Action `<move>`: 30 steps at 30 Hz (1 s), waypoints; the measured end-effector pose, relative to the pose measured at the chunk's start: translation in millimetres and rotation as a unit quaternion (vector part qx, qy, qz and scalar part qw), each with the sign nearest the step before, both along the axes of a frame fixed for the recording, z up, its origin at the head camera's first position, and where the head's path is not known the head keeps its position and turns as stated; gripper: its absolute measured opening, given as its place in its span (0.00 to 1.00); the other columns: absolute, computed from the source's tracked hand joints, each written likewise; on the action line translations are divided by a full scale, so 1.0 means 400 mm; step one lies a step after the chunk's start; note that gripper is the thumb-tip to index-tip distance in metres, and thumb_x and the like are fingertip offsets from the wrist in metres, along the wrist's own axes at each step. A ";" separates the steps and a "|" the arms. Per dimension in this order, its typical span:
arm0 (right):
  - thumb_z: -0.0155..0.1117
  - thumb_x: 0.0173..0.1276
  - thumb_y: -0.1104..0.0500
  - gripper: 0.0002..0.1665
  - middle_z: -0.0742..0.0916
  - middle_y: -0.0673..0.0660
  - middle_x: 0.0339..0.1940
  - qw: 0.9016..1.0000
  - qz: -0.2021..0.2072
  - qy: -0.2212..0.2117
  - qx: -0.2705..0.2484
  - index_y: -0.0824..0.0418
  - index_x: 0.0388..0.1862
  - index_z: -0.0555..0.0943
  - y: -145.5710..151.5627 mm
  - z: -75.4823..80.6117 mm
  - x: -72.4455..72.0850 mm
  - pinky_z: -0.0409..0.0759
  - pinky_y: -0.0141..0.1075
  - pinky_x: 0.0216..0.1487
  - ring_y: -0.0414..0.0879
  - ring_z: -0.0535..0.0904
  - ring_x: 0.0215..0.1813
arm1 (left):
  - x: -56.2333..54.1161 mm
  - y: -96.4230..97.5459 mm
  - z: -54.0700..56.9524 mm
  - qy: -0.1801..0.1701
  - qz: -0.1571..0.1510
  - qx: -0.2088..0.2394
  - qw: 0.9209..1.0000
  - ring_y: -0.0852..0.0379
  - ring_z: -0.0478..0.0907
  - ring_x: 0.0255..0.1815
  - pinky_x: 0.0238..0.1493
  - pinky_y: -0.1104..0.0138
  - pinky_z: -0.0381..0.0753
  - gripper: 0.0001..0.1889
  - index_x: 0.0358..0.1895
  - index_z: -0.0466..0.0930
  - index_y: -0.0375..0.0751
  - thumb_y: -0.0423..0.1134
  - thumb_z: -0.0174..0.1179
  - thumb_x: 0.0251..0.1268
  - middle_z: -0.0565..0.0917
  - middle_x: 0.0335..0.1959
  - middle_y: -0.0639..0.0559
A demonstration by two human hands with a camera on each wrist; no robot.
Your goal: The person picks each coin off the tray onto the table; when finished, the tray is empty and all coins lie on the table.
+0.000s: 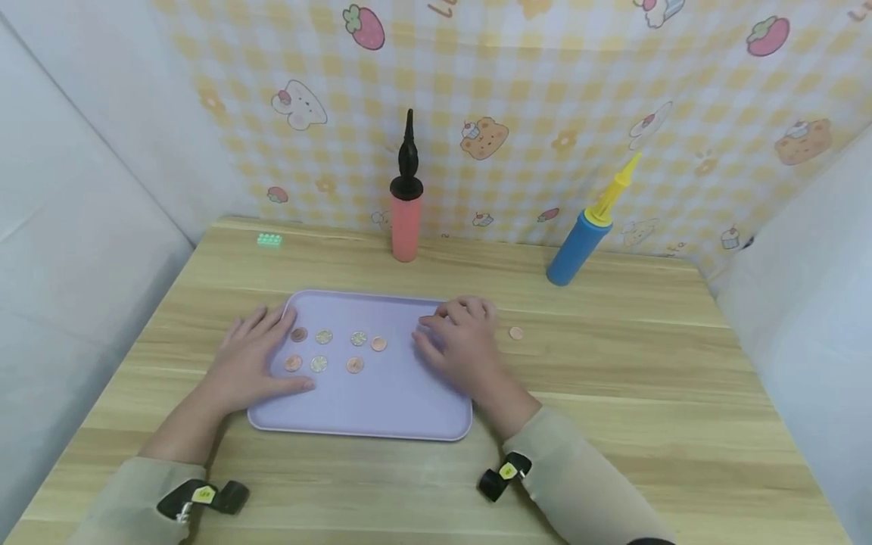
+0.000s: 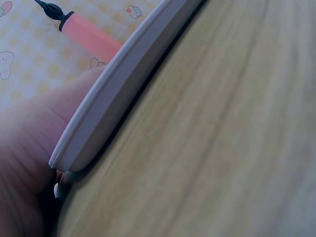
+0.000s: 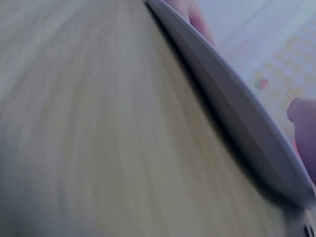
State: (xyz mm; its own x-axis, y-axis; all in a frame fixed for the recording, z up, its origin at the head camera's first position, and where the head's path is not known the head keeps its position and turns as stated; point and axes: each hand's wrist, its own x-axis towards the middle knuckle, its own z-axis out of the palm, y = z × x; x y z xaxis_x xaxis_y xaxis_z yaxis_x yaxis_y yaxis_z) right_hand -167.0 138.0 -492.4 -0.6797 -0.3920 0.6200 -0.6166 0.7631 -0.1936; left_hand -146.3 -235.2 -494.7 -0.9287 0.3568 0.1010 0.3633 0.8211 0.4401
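Note:
A lilac tray (image 1: 381, 412) lies on the wooden table, carrying several coins in two rough rows, some copper-coloured like one coin (image 1: 355, 365) and some paler like another coin (image 1: 319, 364). My left hand (image 1: 248, 363) rests over the tray's left rim, its fingers stretched forward and thumb spread across the tray. Above the tray's right side is my right hand (image 1: 466, 344), fingers loosely bent, with a gap between thumb and forefinger and nothing seen in it. A single copper coin (image 1: 516, 333) lies on the table just right of that hand.
Behind the tray stands a pink hand pump (image 1: 406, 227) with a black nozzle. A blue pump (image 1: 577, 250) with a yellow nozzle leans near the patterned cloth (image 1: 518, 98) at the back right. A small green toy brick (image 1: 269, 240) sits at the back left.

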 end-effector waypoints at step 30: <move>0.75 0.72 0.45 0.10 0.83 0.46 0.51 0.976 0.024 -0.215 -0.020 0.40 0.49 0.93 -0.110 -0.017 0.022 0.66 0.53 0.64 0.47 0.72 0.58 | -0.008 0.001 0.002 -0.002 -0.002 -0.012 1.000 0.22 0.44 0.84 0.79 0.28 0.34 0.66 0.84 0.56 0.31 0.69 0.77 0.51 0.57 0.84 0.29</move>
